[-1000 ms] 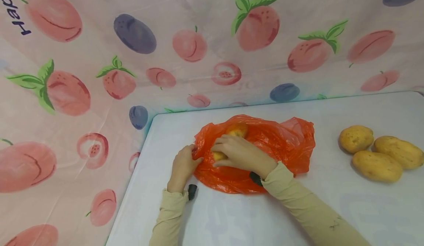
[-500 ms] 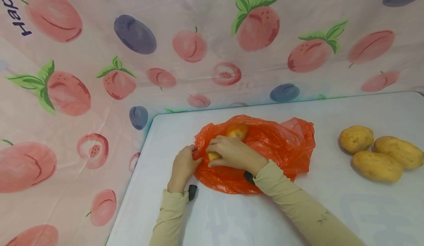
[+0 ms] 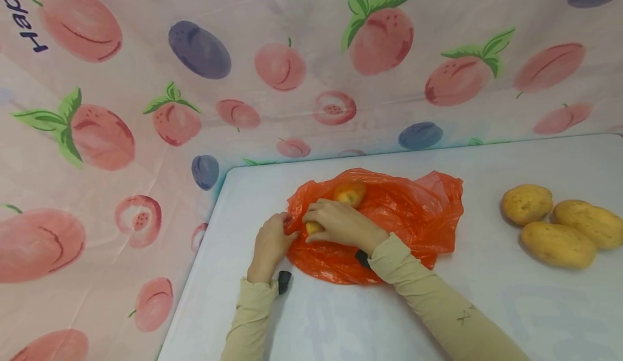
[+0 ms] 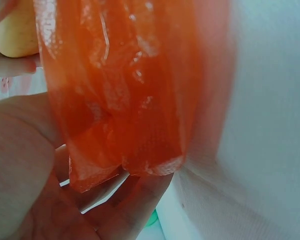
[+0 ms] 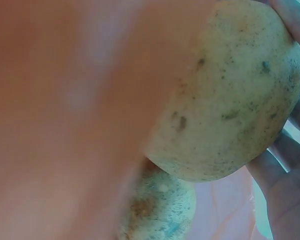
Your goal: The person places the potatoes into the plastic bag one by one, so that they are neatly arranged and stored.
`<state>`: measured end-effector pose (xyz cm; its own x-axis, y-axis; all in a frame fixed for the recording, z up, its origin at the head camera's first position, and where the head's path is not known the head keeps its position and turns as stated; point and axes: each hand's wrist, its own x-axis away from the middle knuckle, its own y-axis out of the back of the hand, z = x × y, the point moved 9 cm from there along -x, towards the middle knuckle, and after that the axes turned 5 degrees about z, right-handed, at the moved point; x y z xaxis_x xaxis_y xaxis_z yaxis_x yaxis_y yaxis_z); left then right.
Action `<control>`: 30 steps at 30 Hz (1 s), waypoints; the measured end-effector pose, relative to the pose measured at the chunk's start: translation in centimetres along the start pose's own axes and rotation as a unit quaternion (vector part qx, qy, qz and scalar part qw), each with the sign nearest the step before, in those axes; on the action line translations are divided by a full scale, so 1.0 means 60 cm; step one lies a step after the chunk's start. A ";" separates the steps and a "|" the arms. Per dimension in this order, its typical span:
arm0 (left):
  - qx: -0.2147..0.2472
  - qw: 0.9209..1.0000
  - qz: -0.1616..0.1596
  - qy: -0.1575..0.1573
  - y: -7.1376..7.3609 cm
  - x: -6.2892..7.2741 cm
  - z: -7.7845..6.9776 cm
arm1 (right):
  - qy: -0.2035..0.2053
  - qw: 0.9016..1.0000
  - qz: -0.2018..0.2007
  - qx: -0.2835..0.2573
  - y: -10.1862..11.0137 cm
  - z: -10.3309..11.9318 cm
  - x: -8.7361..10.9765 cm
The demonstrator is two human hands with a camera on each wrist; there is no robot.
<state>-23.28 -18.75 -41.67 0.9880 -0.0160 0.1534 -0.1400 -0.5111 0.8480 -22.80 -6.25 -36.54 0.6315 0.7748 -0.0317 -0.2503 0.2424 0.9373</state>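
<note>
A crinkled orange-red plastic bag (image 3: 389, 209) lies spread on the white table. My left hand (image 3: 271, 242) grips its left edge; the left wrist view shows the bag's film (image 4: 120, 100) between thumb and fingers. Over the bag's left part, my right hand (image 3: 343, 223) holds a yellow potato (image 3: 313, 227), mostly covered by the hand in the head view. In the right wrist view, fingers curve round this speckled potato (image 5: 230, 95). Just beyond the right hand, a second potato (image 3: 351, 192) rests on the bag. Blurred orange film hides the right wrist view's left half.
Several things sit to the right: one rounder potato (image 3: 527, 204) and two longer ones, a front potato (image 3: 558, 245) and a rear potato (image 3: 590, 223), grouped closely. A fruit-print cloth (image 3: 302, 37) stands behind and left of the white table (image 3: 486, 307).
My right hand has shifted a little to the left with the potato in it, nearer the left hand. The left hand keeps its place at the bag's edge.
</note>
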 end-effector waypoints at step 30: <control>0.000 1.000 0.004 -0.003 0.001 0.001 0.000 | -0.037 0.997 -0.035 0.055 -0.021 -0.021 -0.016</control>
<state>-23.23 -18.80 -41.63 0.9874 -0.0257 0.1563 -0.1473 -0.5113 0.8467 -24.01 -6.56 -38.11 0.6982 0.7117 -0.0774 -0.1240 0.2268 0.9660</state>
